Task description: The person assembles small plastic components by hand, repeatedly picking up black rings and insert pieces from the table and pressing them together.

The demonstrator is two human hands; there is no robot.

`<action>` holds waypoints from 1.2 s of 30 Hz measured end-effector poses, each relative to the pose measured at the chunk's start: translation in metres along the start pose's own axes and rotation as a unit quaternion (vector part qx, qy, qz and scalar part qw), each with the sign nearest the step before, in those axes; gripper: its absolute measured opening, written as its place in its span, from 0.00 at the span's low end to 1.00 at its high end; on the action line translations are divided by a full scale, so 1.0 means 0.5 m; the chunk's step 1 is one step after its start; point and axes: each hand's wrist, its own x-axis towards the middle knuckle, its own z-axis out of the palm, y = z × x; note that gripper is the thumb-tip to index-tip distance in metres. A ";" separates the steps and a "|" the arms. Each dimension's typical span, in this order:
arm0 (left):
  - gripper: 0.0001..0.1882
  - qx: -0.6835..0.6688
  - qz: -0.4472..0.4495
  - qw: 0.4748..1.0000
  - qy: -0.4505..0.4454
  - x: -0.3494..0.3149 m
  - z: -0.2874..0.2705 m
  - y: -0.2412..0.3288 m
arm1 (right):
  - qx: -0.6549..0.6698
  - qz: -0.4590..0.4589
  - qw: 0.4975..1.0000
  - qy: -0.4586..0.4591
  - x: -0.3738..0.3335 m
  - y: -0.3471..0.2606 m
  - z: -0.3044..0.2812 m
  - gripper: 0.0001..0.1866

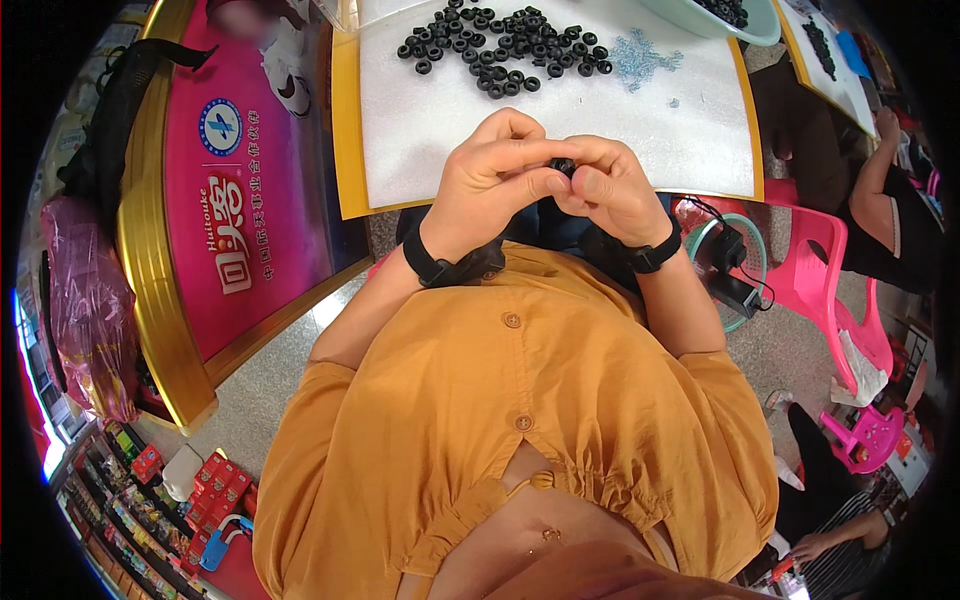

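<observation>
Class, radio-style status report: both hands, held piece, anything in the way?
Left hand, right hand: both pinching one small black piece. Loose black rings, pale-blue translucent bits beyond, on white sheet. Nothing seen blocking the hands.

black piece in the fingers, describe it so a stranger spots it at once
Find the white tabletop, top centre. Over its near edge, the left hand and right hand pinch one black piece. Unlike the black rings beyond, it is held.

My left hand (485, 185) and right hand (622, 195) meet, thumbs (541, 183) and forefingers (518, 153) pinched close, my forearms (686, 305) angling inward.
</observation>
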 end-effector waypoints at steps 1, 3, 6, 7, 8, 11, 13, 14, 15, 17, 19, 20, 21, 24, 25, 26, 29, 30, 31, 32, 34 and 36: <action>0.16 0.025 0.008 1.000 -0.014 0.000 -0.001 0.005 | 0.010 -0.003 1.000 -0.002 -0.002 0.003 0.003 0.19; 0.16 0.036 0.022 0.999 -0.009 0.000 0.000 0.011 | 0.027 -0.016 0.999 0.006 -0.005 0.011 0.013 0.19; 0.16 0.059 0.055 0.997 -0.008 0.001 0.000 0.014 | 0.058 -0.040 0.997 0.017 -0.005 0.024 0.023 0.18; 0.16 0.072 0.072 0.995 -0.013 0.001 -0.002 0.015 | 0.074 -0.050 0.996 0.018 -0.004 0.027 0.024 0.18; 0.16 0.071 0.071 0.995 -0.011 0.001 -0.003 0.018 | 0.074 -0.049 0.996 0.018 -0.004 0.028 0.027 0.18; 0.16 0.101 0.078 0.992 -0.025 0.004 -0.014 0.031 | 0.097 -0.040 0.994 0.026 -0.004 0.020 0.035 0.17; 0.16 0.119 0.118 0.984 -0.067 0.008 -0.026 0.040 | 0.132 -0.020 0.991 0.005 -0.004 0.015 0.040 0.17; 0.16 0.118 0.117 0.984 -0.066 0.009 -0.027 0.043 | 0.132 -0.019 0.991 0.005 -0.005 0.018 0.040 0.17; 0.15 0.143 0.135 0.979 -0.060 0.010 -0.026 0.045 | 0.139 -0.022 0.990 0.012 -0.005 0.024 0.039 0.17; 0.15 0.168 0.150 0.973 -0.053 0.009 -0.023 0.043 | 0.147 -0.022 0.989 0.018 -0.007 0.028 0.042 0.17; 0.17 0.172 0.169 0.970 -0.019 0.011 -0.018 0.038 | 0.131 -0.026 0.990 0.049 -0.009 0.025 0.051 0.17; 0.17 0.172 0.168 0.970 -0.018 0.010 -0.014 0.036 | 0.131 -0.025 0.990 0.049 -0.008 0.024 0.053 0.17; 0.17 0.173 0.170 0.970 -0.010 0.008 -0.010 0.033 | 0.115 -0.029 0.991 0.061 -0.008 0.024 0.055 0.17; 0.16 0.154 0.155 0.976 -0.010 0.007 -0.012 0.037 | 0.114 -0.023 0.992 0.055 -0.004 0.026 0.058 0.19; 0.16 0.131 0.139 0.981 -0.018 0.006 -0.014 0.040 | 0.130 -0.012 0.991 0.038 -0.004 0.026 0.056 0.20; 0.16 0.131 0.140 0.981 -0.017 0.007 -0.016 0.043 | 0.129 -0.012 0.991 0.037 -0.004 0.024 0.054 0.20; 0.16 0.139 0.113 0.983 -0.038 0.008 -0.024 0.045 | 0.168 0.008 0.986 0.013 0.001 0.017 0.047 0.22; 0.15 0.150 0.131 0.979 -0.029 0.009 -0.026 0.037 | 0.206 0.023 0.978 -0.004 0.004 0.011 0.043 0.23; 0.15 0.161 0.150 0.975 -0.020 0.011 -0.027 0.034 | 0.243 0.038 0.969 -0.022 0.006 0.007 0.039 0.24; 0.15 0.161 0.150 0.975 -0.019 0.011 -0.027 0.035 | 0.243 0.038 0.969 -0.022 0.005 0.006 0.036 0.24; 0.15 0.203 0.161 0.966 -0.006 0.013 -0.027 0.037 | 0.186 0.048 0.981 0.007 0.005 0.004 0.029 0.22; 0.15 0.226 0.152 0.962 -0.002 0.010 -0.026 0.037 | 0.088 0.024 0.994 0.061 0.002 0.001 0.037 0.20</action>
